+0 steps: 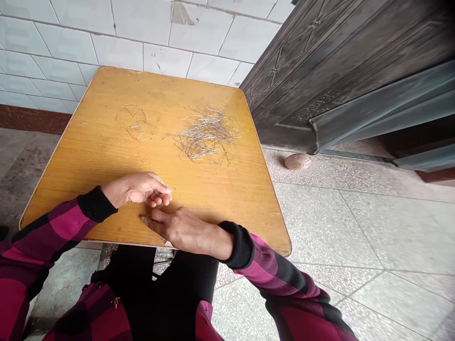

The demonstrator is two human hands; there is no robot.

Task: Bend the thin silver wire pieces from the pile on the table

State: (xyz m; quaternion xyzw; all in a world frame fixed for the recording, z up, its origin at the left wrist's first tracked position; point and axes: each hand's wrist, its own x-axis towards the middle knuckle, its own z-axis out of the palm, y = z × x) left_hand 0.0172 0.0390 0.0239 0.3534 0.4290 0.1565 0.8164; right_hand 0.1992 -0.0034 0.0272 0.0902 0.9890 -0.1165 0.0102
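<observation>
No text can be read; embossed marks on the dark door (320, 102) are illegible

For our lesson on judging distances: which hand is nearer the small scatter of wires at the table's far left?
Left. The left hand rests just on the person's side of the small scatter; the right hand sits further back, by the near edge of the table.

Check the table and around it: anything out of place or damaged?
Nothing spilled. The wire pile is tangled, with bent strays apart to its left. One wall tile at the top is chipped. A ball lies on the floor by the door.
</observation>
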